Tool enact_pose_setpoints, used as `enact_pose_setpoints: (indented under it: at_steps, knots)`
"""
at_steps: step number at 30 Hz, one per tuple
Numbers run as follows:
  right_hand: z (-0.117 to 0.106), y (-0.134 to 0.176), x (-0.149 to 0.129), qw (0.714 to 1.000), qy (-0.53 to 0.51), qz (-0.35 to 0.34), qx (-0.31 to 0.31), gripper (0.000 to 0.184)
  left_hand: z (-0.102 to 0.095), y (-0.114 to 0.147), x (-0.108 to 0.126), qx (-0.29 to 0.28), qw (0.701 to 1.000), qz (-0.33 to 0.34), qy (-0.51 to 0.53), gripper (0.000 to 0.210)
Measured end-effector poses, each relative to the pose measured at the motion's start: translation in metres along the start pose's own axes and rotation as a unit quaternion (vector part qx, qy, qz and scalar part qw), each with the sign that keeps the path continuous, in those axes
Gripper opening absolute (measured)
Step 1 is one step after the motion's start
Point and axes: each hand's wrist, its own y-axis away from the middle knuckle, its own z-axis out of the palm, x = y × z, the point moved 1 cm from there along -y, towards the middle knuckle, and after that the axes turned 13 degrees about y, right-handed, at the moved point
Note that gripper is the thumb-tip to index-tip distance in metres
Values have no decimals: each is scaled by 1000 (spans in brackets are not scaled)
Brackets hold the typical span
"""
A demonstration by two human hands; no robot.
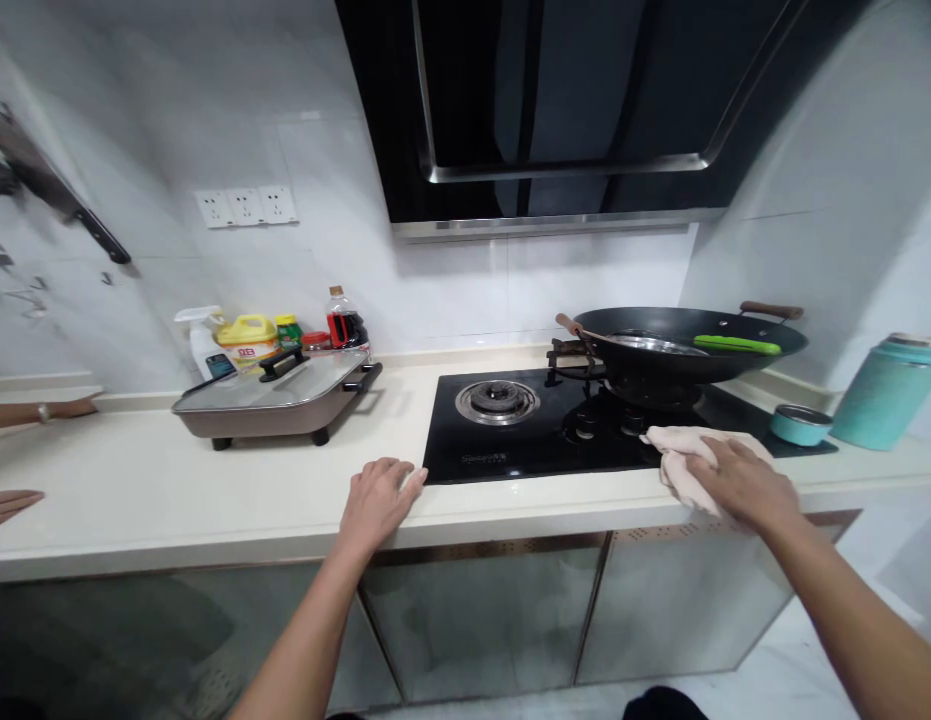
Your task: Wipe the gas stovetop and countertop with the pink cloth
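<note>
- Head view: pressing down on a beige cloth (686, 462) with the right hand (742, 485), fingers spread flat over its bunched folds rather than pinching it.
- Lying across the front right edge of the black glass hob (525, 445), the cloth, partly on the glass and partly on the pale countertop (210, 500), just in front of the burner under the wok (682, 350).
- Resting palm-down at the counter's front edge, the left hand (379, 500), fingers loosely together and curled over the lip, touching the hob's left corner and holding nothing.
- Judging the cloth to be light, soft and limp: likely bunching and sliding under the palm, offering no stiff edge, so best taken by gathering a fold in the fingers or kept flat under an open palm.
- Judging the glass beneath to be smooth and slippery, letting the cloth glide easily with little pressure.
- Sitting inside the wok, a steel ladle and a green-handled utensil (737, 344); standing near the cloth on the right, a small teal bowl (800, 424) and a teal canister (889, 390).
- Standing well apart on the left, a lidded electric skillet (274, 400) with bottles behind it.
- Showing at the far left edge, another person's hands (11, 502), apart from the wearer's own.
</note>
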Motion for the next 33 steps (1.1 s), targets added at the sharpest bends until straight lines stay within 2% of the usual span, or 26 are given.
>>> enact_pose_setpoints:
  at_steps: [2,5,8,11,13,15,18,21,24,27,31,33]
  knots:
    - [-6,16,-12,999,3,29,-39,71,0,-1,1,-2,1000,-4,-3,44]
    - [-22,44,-51,999,20,3,-28,67,2,-3,1,-2,1000,-4,-15,46]
    - [-42,75,-111,998,11,-55,-9,61,3,-3,1,3,1000,1,-25,47]
    - [-61,106,-182,991,-44,-124,12,58,1,-2,2,1,999,-1,-33,44]
    - [-69,126,-228,979,-100,-177,24,57,0,-1,2,-1,999,-2,-34,43]
    - [-71,144,-267,955,-156,-249,46,61,-2,-1,1,1,999,-1,-34,42]
    - [-66,161,-302,915,-211,-333,84,73,-3,-1,-2,7,1000,9,-28,40]
    - [-55,164,-302,898,-236,-355,110,79,-3,-3,-5,8,1000,9,-12,41]
    - [-43,157,-276,902,-223,-347,129,80,-2,-4,-9,11,1000,-1,4,43]
    - [-31,146,-236,913,-193,-317,168,79,0,-5,-10,13,1000,-5,9,45]
    - [-11,129,-175,912,-161,-280,252,78,1,-6,-11,5,1000,-5,5,47]
    - [0,119,-141,919,-126,-268,260,81,1,-6,-11,1,1000,-8,2,48]
